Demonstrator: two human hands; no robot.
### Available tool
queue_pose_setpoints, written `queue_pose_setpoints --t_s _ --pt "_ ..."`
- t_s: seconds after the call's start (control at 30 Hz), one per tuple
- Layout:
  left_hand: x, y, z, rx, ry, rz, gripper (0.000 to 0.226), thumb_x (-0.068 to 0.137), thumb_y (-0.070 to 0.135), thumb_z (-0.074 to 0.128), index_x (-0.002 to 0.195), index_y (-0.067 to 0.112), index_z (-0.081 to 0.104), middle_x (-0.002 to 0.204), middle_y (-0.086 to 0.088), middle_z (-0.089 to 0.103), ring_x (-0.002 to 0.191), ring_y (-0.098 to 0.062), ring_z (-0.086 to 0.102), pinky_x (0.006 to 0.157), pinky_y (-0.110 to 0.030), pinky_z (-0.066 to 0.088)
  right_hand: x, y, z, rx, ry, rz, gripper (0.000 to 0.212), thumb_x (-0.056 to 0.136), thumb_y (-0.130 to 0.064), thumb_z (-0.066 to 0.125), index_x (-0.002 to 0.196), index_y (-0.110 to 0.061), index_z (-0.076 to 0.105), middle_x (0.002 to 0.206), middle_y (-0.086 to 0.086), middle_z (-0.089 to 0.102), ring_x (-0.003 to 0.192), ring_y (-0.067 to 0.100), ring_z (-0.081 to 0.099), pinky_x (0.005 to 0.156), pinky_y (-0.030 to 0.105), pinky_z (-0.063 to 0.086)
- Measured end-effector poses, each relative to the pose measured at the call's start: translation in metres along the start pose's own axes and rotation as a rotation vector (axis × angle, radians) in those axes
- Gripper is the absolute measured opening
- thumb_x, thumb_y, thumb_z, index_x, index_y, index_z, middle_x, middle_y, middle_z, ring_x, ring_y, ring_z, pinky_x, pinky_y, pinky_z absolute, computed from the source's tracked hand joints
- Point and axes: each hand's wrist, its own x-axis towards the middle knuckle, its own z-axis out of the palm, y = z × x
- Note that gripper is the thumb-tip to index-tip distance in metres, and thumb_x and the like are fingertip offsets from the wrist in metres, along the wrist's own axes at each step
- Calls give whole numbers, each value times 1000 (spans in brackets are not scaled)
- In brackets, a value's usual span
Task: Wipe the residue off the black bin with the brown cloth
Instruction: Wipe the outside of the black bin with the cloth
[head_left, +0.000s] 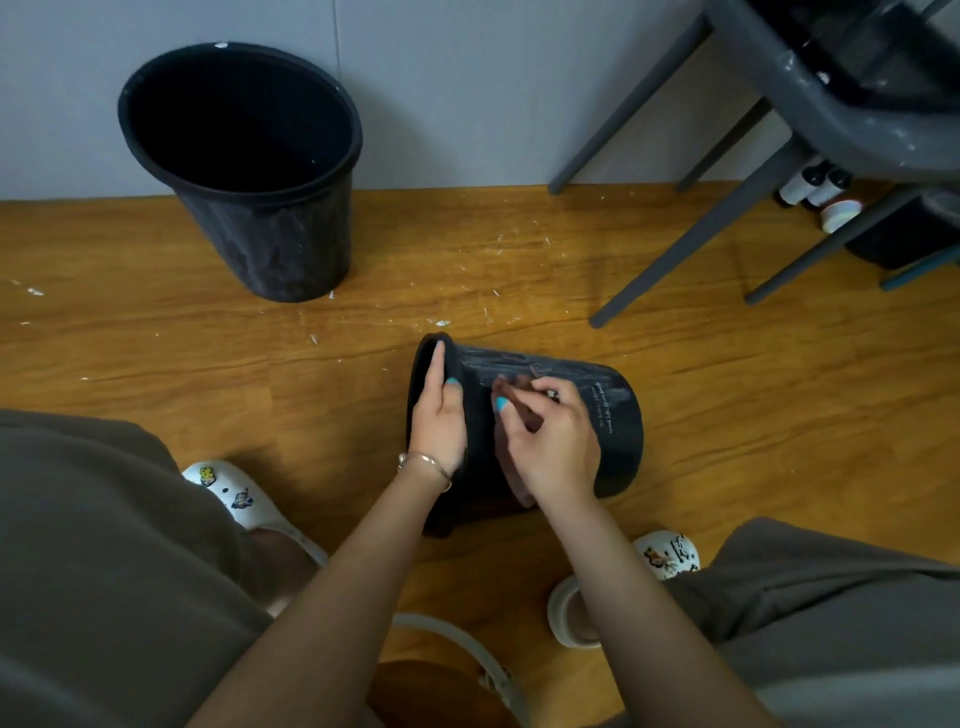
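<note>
A small black bin lies on its side on the wooden floor, its mouth facing left and white lettering on its wall. Pale streaks of residue show along its upper side. My left hand grips the bin's rim, thumb outside and fingers inside the mouth. My right hand holds the brown cloth bunched in curled fingers and presses it against the bin's wall. Most of the cloth is hidden under that hand.
A larger black bin stands upright at the back left by the grey wall. Grey chair legs rise at the right, with small bottles behind them. White flecks litter the floor. My knees and white clogs flank the bin.
</note>
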Motion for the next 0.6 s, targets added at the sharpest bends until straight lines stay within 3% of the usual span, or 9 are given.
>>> queue_pose_setpoints --t_s 0.03,0.13,0.2,0.3,0.37,0.43,0.47,0.6 --pt "7 6 -1 -28 13 -21 51 101 12 33 149 28 28 142 7 40 115 3 44 90 -9 29 2 -1 -2 -3 23 -21 26 90 -38 63 113 -30 72 122 -13 53 115 10 49 76 20 38" --pt "26 19 1 -103 29 -91 53 97 14 42 148 24 32 148 -1 36 131 -15 37 97 -20 28 10 -13 -11 0 85 -124 27 90 -36 63 115 -29 71 120 -9 55 113 12 48 76 21 37" --pt "30 21 4 -59 6 -101 52 99 21 41 149 27 28 151 -1 34 136 -19 34 102 -24 27 16 -20 -12 -18 89 -151 30 91 -38 61 119 -29 69 125 -7 51 116 13 46 78 24 43" --pt "26 19 6 7 30 -24 51 102 16 37 151 23 24 153 -1 32 138 -14 31 101 -14 24 16 -22 -2 -81 -5 -113 34 93 -43 55 124 -31 64 143 -1 35 127 19 35 93 35 46" --pt "21 16 2 28 88 19 51 102 13 38 151 17 23 147 -1 40 128 2 37 91 1 24 13 -19 4 -98 -74 -10 36 94 -48 50 124 -33 62 151 2 24 131 26 26 102 44 38" --pt "15 12 -1 46 115 24 51 102 12 38 151 15 22 132 8 50 94 24 44 74 11 26 11 -18 7 -76 -132 42 37 94 -51 47 126 -35 59 153 1 24 133 29 23 105 48 35" --pt "13 10 -2 52 119 21 51 102 12 37 151 15 23 129 9 49 83 25 43 68 12 26 11 -18 8 -82 -144 28 38 94 -52 46 127 -35 57 151 0 29 132 29 25 105 48 35" --pt "14 12 -5 57 168 3 45 99 10 38 143 17 36 115 8 53 78 10 46 60 5 33 7 -18 16 -162 -76 -74 40 94 -48 47 133 -41 51 144 -6 40 124 26 38 95 40 42"
